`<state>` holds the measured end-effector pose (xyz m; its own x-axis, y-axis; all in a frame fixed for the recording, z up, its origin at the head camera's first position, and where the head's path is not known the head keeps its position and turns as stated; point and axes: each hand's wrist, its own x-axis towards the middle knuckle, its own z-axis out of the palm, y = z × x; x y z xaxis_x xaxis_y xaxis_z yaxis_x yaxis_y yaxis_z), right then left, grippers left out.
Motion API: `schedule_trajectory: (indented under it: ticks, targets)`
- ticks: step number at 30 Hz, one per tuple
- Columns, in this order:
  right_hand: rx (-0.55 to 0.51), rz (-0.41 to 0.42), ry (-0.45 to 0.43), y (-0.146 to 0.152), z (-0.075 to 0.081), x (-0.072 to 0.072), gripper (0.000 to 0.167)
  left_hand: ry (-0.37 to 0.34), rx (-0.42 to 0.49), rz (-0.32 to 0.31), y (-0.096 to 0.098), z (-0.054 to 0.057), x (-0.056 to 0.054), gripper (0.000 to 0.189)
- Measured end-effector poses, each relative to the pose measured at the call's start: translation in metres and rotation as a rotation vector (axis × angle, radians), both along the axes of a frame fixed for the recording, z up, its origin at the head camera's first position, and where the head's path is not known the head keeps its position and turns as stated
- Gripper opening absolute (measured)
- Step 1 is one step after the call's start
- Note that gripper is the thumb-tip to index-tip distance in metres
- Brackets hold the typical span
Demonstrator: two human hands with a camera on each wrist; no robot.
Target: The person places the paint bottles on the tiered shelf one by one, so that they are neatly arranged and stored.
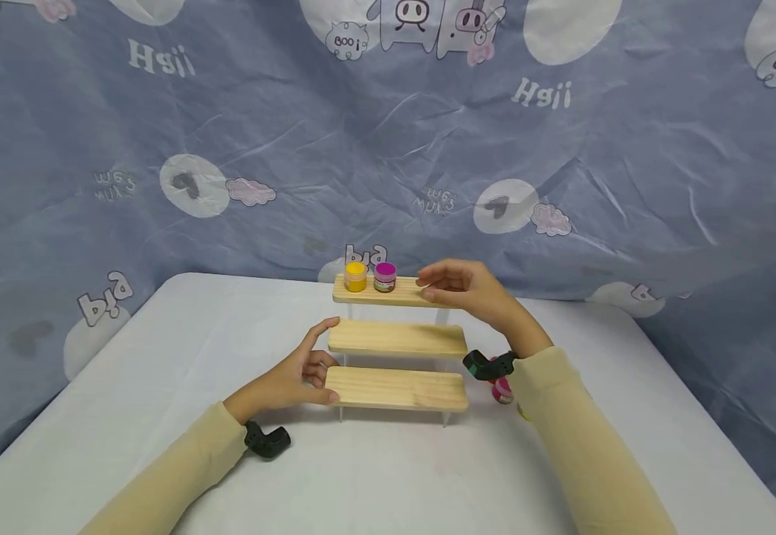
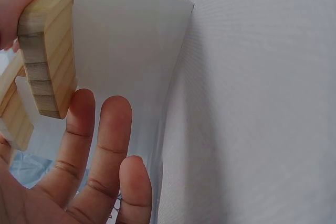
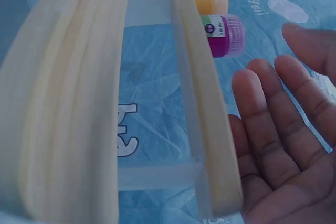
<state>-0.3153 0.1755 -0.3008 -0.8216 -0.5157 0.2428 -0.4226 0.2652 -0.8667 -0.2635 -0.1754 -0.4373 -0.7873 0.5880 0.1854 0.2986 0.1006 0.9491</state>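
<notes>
A three-tier wooden display stand (image 1: 398, 338) with translucent supports stands on the table. My left hand (image 1: 297, 379) grips its left end, with the thumb at the lowest board's front corner and the index finger at the middle board. In the left wrist view, other fingers (image 2: 114, 129) lie beside the board and its support. A yellow paint jar (image 1: 355, 277) and a purple paint jar (image 1: 385, 277) sit side by side on the top board's left half. My right hand (image 1: 461, 290) is by that board's right end. Nothing shows between its loosely bent fingers in the right wrist view.
Partly hidden by the right wrist and sleeve, a pink-red jar (image 1: 502, 391) and bits of others lie on the table right of the stand. A white cloth (image 1: 388, 475) covers the table. A patterned blue-grey curtain (image 1: 334, 148) hangs behind.
</notes>
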Motion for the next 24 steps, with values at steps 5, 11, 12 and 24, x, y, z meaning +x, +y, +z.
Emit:
schedule_trajectory:
  ticks: [5,11,12,24]
  targets:
    - [0.026,0.010,0.000,0.015,0.004,0.010,0.036,0.003,0.010,-0.012,-0.002,0.001,-0.001,0.124]
    - [0.022,0.013,0.041,0.033,0.005,0.017,0.034,0.003,0.010,-0.015,-0.002,0.001,-0.001,0.124]
    - [0.021,0.014,0.053,0.037,0.005,0.019,0.034,0.007,0.006,-0.014,-0.003,0.002,-0.001,0.124]
    - [0.168,-0.018,0.178,0.084,-0.008,0.040,0.027,0.028,0.006,-0.028,-0.001,-0.001,-0.003,0.122]
